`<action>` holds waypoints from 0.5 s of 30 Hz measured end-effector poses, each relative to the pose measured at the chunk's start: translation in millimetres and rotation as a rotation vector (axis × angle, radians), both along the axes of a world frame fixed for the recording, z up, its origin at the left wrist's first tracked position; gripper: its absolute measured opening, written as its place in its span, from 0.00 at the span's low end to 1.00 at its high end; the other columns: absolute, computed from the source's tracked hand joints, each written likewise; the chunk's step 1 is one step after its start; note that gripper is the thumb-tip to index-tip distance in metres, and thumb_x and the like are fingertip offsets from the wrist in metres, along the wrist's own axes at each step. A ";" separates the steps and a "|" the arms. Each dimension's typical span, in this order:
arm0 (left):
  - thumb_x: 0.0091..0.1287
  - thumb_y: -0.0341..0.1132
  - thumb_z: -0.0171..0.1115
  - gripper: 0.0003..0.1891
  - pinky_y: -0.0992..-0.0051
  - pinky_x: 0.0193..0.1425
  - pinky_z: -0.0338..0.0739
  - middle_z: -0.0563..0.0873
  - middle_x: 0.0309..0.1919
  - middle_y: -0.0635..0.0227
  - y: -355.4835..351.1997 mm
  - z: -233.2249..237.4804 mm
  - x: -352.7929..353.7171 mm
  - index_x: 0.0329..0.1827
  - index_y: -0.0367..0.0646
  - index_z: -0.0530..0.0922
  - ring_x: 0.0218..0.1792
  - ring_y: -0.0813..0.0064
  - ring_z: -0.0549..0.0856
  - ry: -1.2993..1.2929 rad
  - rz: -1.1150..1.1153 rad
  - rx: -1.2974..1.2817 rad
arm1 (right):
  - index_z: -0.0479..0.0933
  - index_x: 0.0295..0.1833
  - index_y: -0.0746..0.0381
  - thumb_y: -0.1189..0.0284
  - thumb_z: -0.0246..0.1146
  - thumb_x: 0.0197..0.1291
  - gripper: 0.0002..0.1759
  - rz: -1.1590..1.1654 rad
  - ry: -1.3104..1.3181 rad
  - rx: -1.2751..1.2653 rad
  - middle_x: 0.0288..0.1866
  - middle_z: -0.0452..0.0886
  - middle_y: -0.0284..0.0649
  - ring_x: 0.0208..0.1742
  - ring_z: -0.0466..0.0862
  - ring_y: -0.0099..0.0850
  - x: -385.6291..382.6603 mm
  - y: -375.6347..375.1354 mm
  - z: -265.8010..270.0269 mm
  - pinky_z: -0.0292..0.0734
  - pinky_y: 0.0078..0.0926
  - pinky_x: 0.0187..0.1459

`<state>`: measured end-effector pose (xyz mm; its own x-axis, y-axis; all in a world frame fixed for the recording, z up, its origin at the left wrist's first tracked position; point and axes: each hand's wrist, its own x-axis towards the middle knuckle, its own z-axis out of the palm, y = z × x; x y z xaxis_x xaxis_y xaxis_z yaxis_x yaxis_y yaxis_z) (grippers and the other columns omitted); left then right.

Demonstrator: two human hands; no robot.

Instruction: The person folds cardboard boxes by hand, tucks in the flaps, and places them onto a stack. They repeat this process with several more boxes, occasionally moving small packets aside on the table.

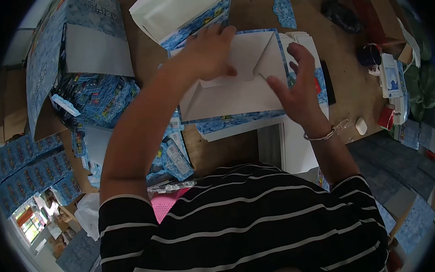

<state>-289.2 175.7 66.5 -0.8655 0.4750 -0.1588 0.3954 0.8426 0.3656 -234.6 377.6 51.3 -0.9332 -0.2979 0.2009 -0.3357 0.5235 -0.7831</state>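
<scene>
Spilling blue packets (98, 98) from its open side, a blue marbled carton (92, 46) stands at 10 o'clock. More loose packets (176, 156) lie just inward at 8 o'clock. Close to 12 o'clock, leaning slightly towards 11, a second box (177, 11) gapes open, white inside with a printed blue side. The left hand (220, 51) reaches over the far left part of the white-faced box (240, 97), palm down and fingers bent; whether they grip it, I cannot tell.

That box lies just above the middle of the view, at 12 to 1 o'clock. It shows smooth, plain white panels rimmed with narrow blue marbled edges. Slanting creases run in from its corners, and the panels overlap near its middle, leaving a small dark gap on the right. Blue-and-white cardboard (232, 127) sticks out beneath its near edge.

At 2 o'clock, the right hand (294, 84) is open and holding nothing, its thumb and fingers spread around the box's right edge. Past it, on the brown tabletop (343, 73), are a black bag (340, 15) between 1 and 2 o'clock, a dark cup (368, 55) at 2 and a small white piece (361, 126) at 3.
</scene>
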 end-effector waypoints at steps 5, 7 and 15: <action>0.50 0.44 0.63 0.32 0.68 0.55 0.62 0.67 0.53 0.54 -2.9 -29.4 9.1 0.55 0.39 0.63 0.55 0.60 0.67 0.392 0.093 -0.087 | 0.53 0.59 0.74 0.46 0.47 0.56 0.41 -0.182 -0.420 -0.161 0.56 0.61 0.60 0.58 0.64 0.43 -6.7 4.7 -8.7 0.60 0.33 0.55; 0.56 0.51 0.55 0.29 0.61 0.53 0.64 0.73 0.48 0.52 -17.0 -15.4 5.3 0.53 0.38 0.66 0.50 0.56 0.72 0.231 0.082 0.296 | 0.57 0.58 0.74 0.42 0.38 0.56 0.43 -0.169 -0.529 -0.076 0.53 0.66 0.59 0.54 0.69 0.43 -5.7 3.5 -7.9 0.62 0.30 0.54; 0.60 0.60 0.41 0.34 0.61 0.43 0.72 0.78 0.31 0.44 -31.7 12.9 54.3 0.41 0.29 0.72 0.39 0.53 0.78 -0.296 0.607 -0.059 | 0.63 0.54 0.73 0.44 0.35 0.59 0.40 -0.051 -0.715 -0.314 0.49 0.71 0.52 0.52 0.70 0.38 10.4 11.3 21.0 0.63 0.26 0.52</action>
<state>-235.0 143.9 79.4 -0.8921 -0.0986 -0.4409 -0.2641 0.9056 0.3319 -224.2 388.9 72.3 -0.8790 -0.2795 -0.3863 0.3247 0.2425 -0.9142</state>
